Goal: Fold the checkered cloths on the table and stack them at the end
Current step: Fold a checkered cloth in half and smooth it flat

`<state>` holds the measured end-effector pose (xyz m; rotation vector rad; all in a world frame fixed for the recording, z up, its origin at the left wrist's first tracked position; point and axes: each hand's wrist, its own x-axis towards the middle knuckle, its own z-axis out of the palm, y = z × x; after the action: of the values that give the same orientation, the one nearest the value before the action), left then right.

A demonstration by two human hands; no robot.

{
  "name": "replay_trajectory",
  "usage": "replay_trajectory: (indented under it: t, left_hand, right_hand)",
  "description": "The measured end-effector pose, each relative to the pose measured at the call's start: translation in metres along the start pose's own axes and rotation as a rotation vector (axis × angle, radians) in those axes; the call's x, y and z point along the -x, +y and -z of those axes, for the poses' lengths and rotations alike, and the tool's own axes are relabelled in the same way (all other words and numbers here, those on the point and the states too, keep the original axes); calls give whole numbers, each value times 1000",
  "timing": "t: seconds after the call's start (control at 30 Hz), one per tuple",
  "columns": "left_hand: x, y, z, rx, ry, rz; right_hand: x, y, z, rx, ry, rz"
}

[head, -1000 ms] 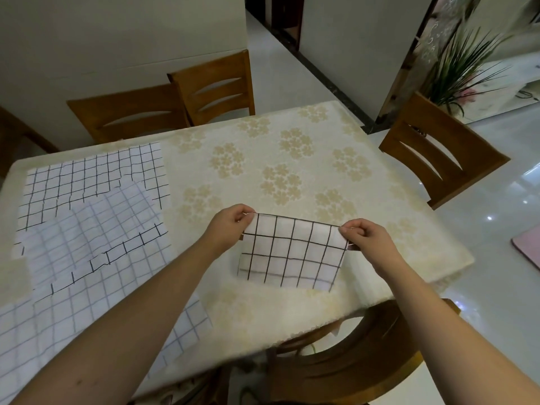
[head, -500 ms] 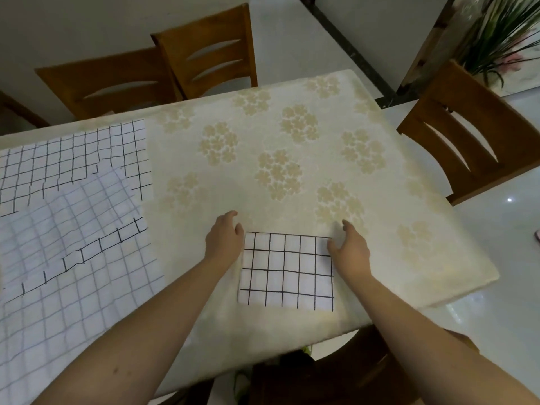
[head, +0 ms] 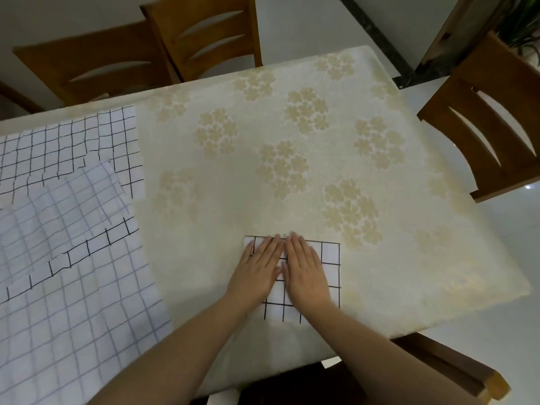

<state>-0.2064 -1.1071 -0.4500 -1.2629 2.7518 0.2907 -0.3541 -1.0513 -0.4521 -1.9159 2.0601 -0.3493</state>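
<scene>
A small folded white cloth (head: 330, 252) with a black grid lies flat near the table's front edge. My left hand (head: 258, 270) and my right hand (head: 304, 268) press on it side by side, palms down, fingers straight and pointing away from me. They cover most of its middle. On the left of the table lie unfolded checkered cloths: one with black lines (head: 67, 147) at the back, and a pale one with faint blue-grey lines (head: 73, 302) overlapping it in front, with a black-lined strip showing across it.
The table (head: 292, 159) wears a cream cloth with beige flower clusters. Two wooden chairs (head: 204, 33) stand at the far side, one chair (head: 485, 135) at the right, another (head: 444, 372) under the front edge. A plant is at the top right.
The folded cloth was held up by its top corners, then laid flat on the table. Both hands moved from its sides onto its middle and now press it down.
</scene>
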Motion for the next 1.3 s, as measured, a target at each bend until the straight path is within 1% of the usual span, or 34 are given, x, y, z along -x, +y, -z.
replay_trajectory:
  t: [0.17,0.33,0.43,0.53,0.6,0.67,0.73,0.83,0.87,0.93,1.0,1.17,1.3]
  left_hand:
    - [-2,-19,3,-16,-60,-59]
    - [-1,-44,4,-38,-91,7]
    - [-1,-52,7,-35,-100,-5]
    - [-1,-55,9,-23,-93,-45]
    - [-4,-55,13,-12,-65,-62]
    - [-11,-51,19,8,3,-66]
    - [-25,-45,27,37,74,-69]
    - [-53,-30,41,102,124,-66]
    - [-61,-24,46,128,101,-58]
    - [-77,-12,54,175,-33,-38]
    - [-91,-3,60,164,-122,-26]
    - [-108,13,67,93,-213,-18]
    - [-107,14,67,107,-259,38]
  right_hand:
    - [7,18,-3,106,-15,-79]
    - [19,51,13,190,-22,-140]
    - [29,69,21,201,-21,-221]
    - [37,77,25,193,-26,-252]
    - [39,76,28,173,-18,-252]
    - [41,74,31,140,13,-270]
    - [44,72,33,111,79,-299]
    - [51,68,34,53,214,-332]
    - [53,67,35,36,244,-345]
    - [57,63,34,13,274,-370]
    - [61,60,33,-9,271,-390]
    - [63,56,33,-70,182,-434]
    - [58,55,37,-66,174,-448]
